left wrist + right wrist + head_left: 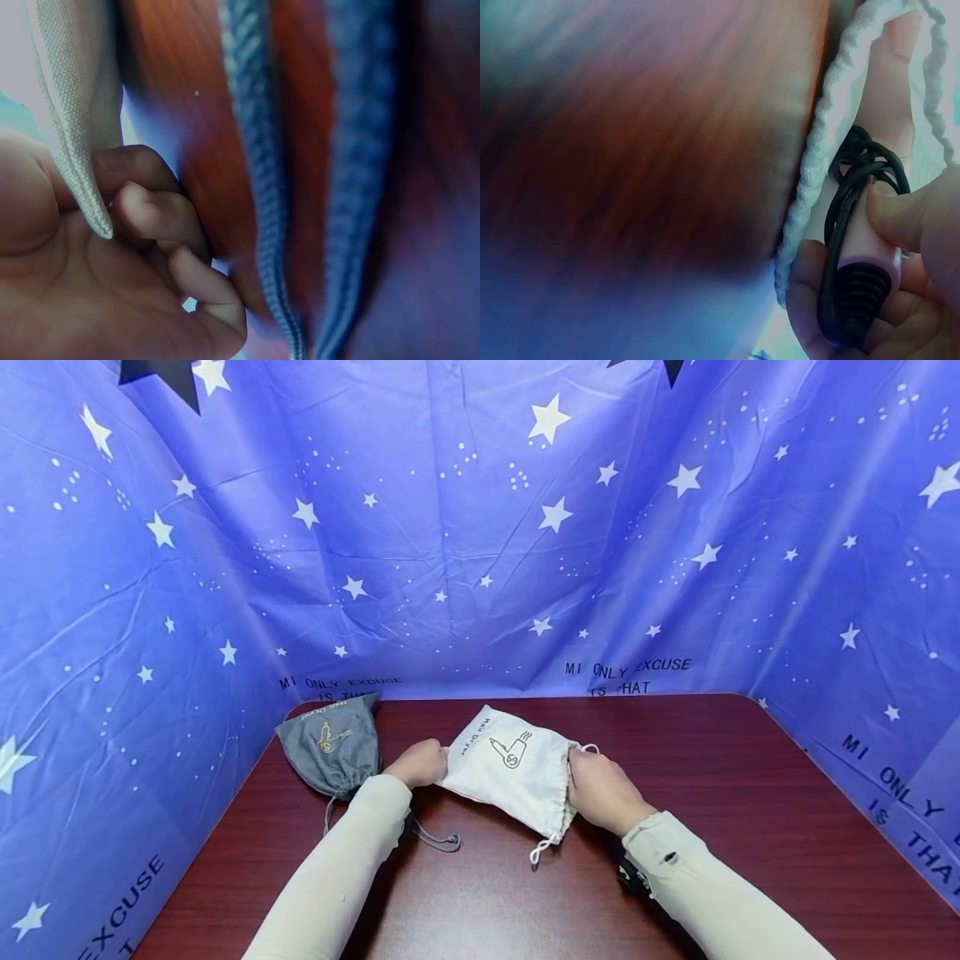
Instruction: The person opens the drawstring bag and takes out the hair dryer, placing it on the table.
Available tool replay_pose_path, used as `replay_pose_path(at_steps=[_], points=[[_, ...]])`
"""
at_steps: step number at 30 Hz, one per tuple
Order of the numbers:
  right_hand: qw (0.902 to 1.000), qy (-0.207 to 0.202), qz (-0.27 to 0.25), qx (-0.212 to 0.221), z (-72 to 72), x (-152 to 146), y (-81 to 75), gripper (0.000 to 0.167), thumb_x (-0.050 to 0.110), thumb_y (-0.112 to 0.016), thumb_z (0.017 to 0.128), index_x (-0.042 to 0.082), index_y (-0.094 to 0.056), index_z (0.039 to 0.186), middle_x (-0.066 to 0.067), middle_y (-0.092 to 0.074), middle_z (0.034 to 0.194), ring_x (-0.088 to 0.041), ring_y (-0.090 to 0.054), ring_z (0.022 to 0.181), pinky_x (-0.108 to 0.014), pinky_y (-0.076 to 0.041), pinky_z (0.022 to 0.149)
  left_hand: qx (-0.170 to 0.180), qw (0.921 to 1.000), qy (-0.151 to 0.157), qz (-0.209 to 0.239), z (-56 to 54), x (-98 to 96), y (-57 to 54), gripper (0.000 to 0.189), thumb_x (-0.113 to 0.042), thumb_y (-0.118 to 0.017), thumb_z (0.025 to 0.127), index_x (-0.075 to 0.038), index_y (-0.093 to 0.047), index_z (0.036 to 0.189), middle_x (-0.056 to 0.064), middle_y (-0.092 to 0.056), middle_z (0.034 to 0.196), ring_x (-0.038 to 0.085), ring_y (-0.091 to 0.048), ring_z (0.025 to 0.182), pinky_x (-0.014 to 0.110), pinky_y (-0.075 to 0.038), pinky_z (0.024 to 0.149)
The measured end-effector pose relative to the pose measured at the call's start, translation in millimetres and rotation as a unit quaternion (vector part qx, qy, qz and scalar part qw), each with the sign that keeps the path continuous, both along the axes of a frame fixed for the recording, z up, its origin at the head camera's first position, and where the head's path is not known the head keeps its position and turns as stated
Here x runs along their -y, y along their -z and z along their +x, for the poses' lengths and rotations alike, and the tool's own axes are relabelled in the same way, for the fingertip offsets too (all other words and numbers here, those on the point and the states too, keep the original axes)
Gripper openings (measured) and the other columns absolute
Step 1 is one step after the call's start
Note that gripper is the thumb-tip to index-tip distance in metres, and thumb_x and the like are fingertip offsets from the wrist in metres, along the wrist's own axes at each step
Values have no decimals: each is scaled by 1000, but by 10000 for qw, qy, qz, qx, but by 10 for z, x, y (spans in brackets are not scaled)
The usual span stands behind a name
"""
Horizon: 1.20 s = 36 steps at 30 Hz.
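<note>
A white drawstring bag (491, 779), printed with "Hair Dryer" and a dryer drawing, lies between both hands over the table. My left hand (420, 763) pinches its closed-end corner; the left wrist view shows the bag's seamed corner (71, 142) between thumb and curled fingers. At the bag's mouth, my right hand (606, 789) reaches partly inside. Up close in the right wrist view, its thumb and fingers grip the pale pink handle of a hair dryer (862, 229), with a black cord (832, 277) bundled around it. The dryer's remaining part is hidden in the bag.
A grey drawstring bag (341, 756) with the same print lies at the table's back left. Its cord (438, 841) trails under the left forearm. The dark red table (480, 902) meets a blue star-patterned curtain (480, 527) at the back and sides.
</note>
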State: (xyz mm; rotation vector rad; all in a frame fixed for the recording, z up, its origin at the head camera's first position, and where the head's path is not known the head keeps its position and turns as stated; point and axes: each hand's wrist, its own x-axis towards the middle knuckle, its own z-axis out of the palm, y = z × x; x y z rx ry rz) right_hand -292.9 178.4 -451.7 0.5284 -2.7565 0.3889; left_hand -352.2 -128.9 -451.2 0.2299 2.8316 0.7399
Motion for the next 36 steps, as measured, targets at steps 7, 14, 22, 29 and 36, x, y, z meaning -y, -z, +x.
replay_pose_path(at_steps=[7, 14, 22, 29, 36], points=[[10000, 34, 40, 18, 9, -57, 25, 17, 10, -64, 95, -4, -65, 104, -17, -70, 86, -40, -72, 82, -55, -57, 72, 167, 9998, 12, 60, 2, 11, -17, 38, -22, -37, 110, -6, -59, 84, 11, -55, 82, 25, -53, 78, 37, -46, 82], [10000, -14, -23, 2, 50, -105, 17, 23, 11, -62, 98, -6, -65, 113, -20, -73, 95, -41, -73, 90, -55, -57, 78, 146, 9999, -6, -14, -15, 13, -9, 38, -23, -37, 110, -6, -58, 84, 12, -57, 86, 25, -53, 79, 37, -46, 82], [9998, -63, -114, -126, 71, -159, 30, 32, 11, -66, 96, -9, -66, 121, -24, -74, 109, -41, -73, 100, -55, -57, 87, 134, 9999, -9, -41, -14, 15, -16, 38, -22, -37, 109, -9, -55, 78, 13, -59, 87, 25, -53, 79, 37, -47, 84], [9998, -66, -126, -171, 103, -201, 22, 21, 13, -68, 96, -3, -68, 110, -18, -74, 100, -39, -74, 94, -54, -56, 82, 174, 9998, 19, -99, -11, 23, -18, 37, -21, -37, 109, -8, -56, 80, 11, -57, 84, 25, -52, 77, 36, -46, 81], [9997, -51, -146, -184, 138, -233, -4, 16, 16, -71, 96, 2, -67, 102, -13, -71, 90, -37, -73, 86, -54, -56, 76, 245, 9997, 19, -54, -15, 22, -19, 37, -21, -37, 110, -10, -53, 78, 10, -53, 81, 24, -51, 76, 35, -45, 80]])
